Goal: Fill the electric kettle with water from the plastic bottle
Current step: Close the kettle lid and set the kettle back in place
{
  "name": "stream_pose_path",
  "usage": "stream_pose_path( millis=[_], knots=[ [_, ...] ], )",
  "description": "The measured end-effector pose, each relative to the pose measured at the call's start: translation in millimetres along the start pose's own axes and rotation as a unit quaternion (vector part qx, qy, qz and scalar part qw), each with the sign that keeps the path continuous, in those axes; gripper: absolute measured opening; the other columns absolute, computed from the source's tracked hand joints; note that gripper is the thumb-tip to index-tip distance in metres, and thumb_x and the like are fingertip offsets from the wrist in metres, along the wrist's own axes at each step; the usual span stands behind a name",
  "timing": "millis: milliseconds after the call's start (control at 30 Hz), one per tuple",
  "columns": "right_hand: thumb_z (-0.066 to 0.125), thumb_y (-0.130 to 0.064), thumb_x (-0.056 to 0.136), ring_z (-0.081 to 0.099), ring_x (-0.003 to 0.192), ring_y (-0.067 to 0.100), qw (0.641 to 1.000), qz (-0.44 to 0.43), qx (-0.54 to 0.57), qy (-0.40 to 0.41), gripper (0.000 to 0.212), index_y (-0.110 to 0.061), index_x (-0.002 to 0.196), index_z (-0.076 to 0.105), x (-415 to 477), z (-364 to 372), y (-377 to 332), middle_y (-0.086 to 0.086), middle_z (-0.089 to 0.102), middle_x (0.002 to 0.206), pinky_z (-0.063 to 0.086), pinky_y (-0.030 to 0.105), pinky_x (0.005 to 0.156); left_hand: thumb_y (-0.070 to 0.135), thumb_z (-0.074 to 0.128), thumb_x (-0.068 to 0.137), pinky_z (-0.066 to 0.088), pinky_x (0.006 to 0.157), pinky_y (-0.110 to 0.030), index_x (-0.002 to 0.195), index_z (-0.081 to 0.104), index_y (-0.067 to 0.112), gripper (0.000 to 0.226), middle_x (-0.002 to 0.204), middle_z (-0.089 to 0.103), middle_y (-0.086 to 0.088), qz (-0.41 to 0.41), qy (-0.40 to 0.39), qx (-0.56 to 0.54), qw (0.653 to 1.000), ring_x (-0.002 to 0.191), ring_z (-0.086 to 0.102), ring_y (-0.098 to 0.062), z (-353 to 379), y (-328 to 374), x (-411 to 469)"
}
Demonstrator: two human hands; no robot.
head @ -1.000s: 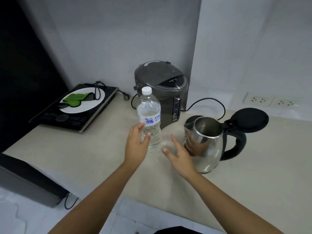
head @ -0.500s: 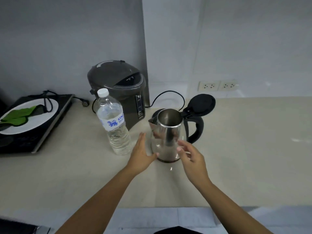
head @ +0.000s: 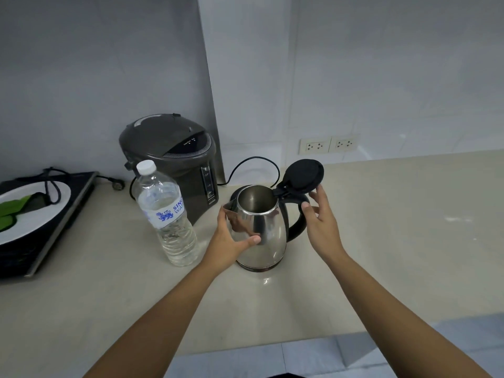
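Head view shows both hands now on the kettle (head: 260, 227), where a second ago the left hand (head: 231, 241) was reaching for the bottle (head: 166, 214) and the right hovered open beside it. The left hand cups the steel body from the spout side, thumb laid across the front, fingers wrapped round the far side. The right hand (head: 319, 222) is half open at the black handle (head: 296, 216), thumb on its outer curve and fingertips up by the raised lid (head: 304, 177); whether it truly grips I cannot tell. The kettle stands upright on the bench (head: 381, 241), lid tipped back, mouth open and looking dry inside, just in front of its round base (head: 234, 193). The bottle stands just to the left, cap (head: 146, 167) still screwed on, water about two thirds up. Behind them sits a grey hot water pot (head: 171, 159), and a hob (head: 41, 222) with a plate (head: 27, 230) lies at the far left. So the person seems to be settling the kettle first; no water has gone in, and the cap has yet to come off before any pouring
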State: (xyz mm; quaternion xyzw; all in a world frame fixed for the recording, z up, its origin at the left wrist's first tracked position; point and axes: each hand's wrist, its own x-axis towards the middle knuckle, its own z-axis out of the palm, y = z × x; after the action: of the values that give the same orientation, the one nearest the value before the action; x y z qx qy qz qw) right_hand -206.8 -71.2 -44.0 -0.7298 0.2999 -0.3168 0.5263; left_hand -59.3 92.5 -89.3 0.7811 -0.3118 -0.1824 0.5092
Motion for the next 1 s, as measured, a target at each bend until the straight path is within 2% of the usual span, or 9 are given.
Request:
stream_pose_path(
  millis=[133, 233, 300, 400, 500, 600, 800, 900, 1000],
  knots=[
    [0.042, -0.013, 0.103, 0.054, 0.099, -0.022, 0.999, -0.041, 0.013, -0.005, 0.055, -0.037, 0.152, 0.03, 9.1, 2.8, -12.8, -0.026, 0.05, 0.134, 0.038, 0.004, 0.086, 0.033, 0.085, 0.071, 0.039, 0.1, -0.026, 0.136, 0.031, 0.026, 0.085, 0.097, 0.056, 0.024, -0.013, -0.001, 0.008, 1.0, 0.109, 0.055, 0.002, 0.8, -1.5, 1.5],
    [0.043, -0.016, 0.103, 0.056, 0.116, -0.003, 0.997, -0.07, -0.015, -0.005, 0.052, -0.037, 0.15, 0.035, 17.9, 6.0, -12.4, -0.019, 0.051, 0.14, 0.042, 0.022, 0.103, 0.035, 0.084, 0.072, 0.038, 0.099, -0.027, 0.137, 0.031, 0.023, 0.085, 0.104, 0.054, 0.023, -0.022, -0.002, 0.013, 1.0, 0.112, 0.054, -0.005, 0.9, -2.7, 1.8],
    [0.042, -0.018, 0.103, 0.055, 0.122, 0.009, 0.993, -0.108, -0.051, -0.014, 0.049, -0.036, 0.148, 0.039, 22.3, 5.8, -10.0, -0.016, 0.052, 0.138, 0.043, 0.032, 0.106, 0.037, 0.084, 0.072, 0.039, 0.097, -0.027, 0.137, 0.031, 0.022, 0.085, 0.105, 0.054, 0.023, -0.026, -0.004, 0.013, 1.0, 0.113, 0.053, -0.007, 1.1, -4.1, 1.9],
    [0.04, -0.023, 0.104, 0.049, 0.127, 0.009, 0.975, -0.188, -0.117, -0.026, 0.041, -0.03, 0.144, 0.045, 29.2, 5.8, -14.4, -0.013, 0.051, 0.137, 0.042, 0.027, 0.103, 0.045, 0.084, 0.068, 0.04, 0.097, -0.029, 0.133, 0.033, 0.023, 0.085, 0.109, 0.054, 0.017, -0.031, -0.008, 0.011, 0.999, 0.118, 0.052, -0.012, 1.3, -6.8, 2.2],
    [0.04, -0.023, 0.105, 0.048, 0.123, 0.004, 0.966, -0.215, -0.141, -0.022, 0.035, -0.021, 0.138, 0.053, 35.5, 9.0, -21.6, -0.012, 0.052, 0.133, 0.036, 0.013, 0.099, 0.053, 0.083, 0.065, 0.042, 0.099, -0.03, 0.136, 0.029, 0.028, 0.092, 0.118, 0.055, 0.009, -0.039, -0.014, 0.01, 0.999, 0.121, 0.052, -0.013, 1.1, -9.6, 2.5],
    [0.043, -0.019, 0.104, 0.052, 0.111, 0.004, 0.972, -0.205, -0.115, -0.012, 0.028, -0.014, 0.126, 0.06, 42.2, 11.4, -27.1, -0.006, 0.06, 0.123, 0.036, 0.007, 0.09, 0.056, 0.082, 0.063, 0.044, 0.104, -0.037, 0.137, 0.028, 0.028, 0.096, 0.116, 0.056, 0.01, -0.043, -0.017, 0.011, 0.999, 0.12, 0.052, -0.012, 1.1, -8.0, 2.6],
    [0.05, -0.021, 0.101, 0.062, 0.092, 0.005, 0.996, -0.092, 0.0, -0.005, 0.015, -0.022, 0.099, 0.065, 55.6, 9.6, -44.7, -0.012, 0.068, 0.093, 0.054, 0.037, 0.086, 0.044, 0.084, 0.07, 0.043, 0.105, -0.04, 0.135, 0.03, 0.025, 0.087, 0.109, 0.055, 0.017, -0.036, -0.01, 0.009, 0.999, 0.116, 0.054, -0.008, 1.5, -4.8, 2.1],
    [0.056, -0.023, 0.095, 0.066, 0.102, 0.013, 0.996, -0.059, 0.059, -0.03, 0.016, -0.033, 0.104, 0.065, 58.0, 12.5, -44.0, -0.01, 0.071, 0.105, 0.056, 0.049, 0.091, 0.04, 0.084, 0.072, 0.041, 0.105, -0.037, 0.136, 0.03, 0.023, 0.085, 0.105, 0.055, 0.021, -0.038, -0.008, 0.006, 0.999, 0.114, 0.053, -0.005, 2.2, -2.5, 0.9],
    [0.056, -0.032, 0.088, 0.068, 0.103, 0.021, 0.992, 0.006, 0.105, -0.069, 0.031, -0.042, 0.116, 0.065, 61.2, 17.3, -45.2, -0.005, 0.072, 0.109, 0.056, 0.052, 0.092, 0.036, 0.084, 0.073, 0.042, 0.104, -0.035, 0.13, 0.034, 0.022, 0.077, 0.096, 0.056, 0.025, -0.037, 0.0, 0.003, 0.999, 0.111, 0.054, 0.0, 2.2, -0.6, -1.4]
  ],
)
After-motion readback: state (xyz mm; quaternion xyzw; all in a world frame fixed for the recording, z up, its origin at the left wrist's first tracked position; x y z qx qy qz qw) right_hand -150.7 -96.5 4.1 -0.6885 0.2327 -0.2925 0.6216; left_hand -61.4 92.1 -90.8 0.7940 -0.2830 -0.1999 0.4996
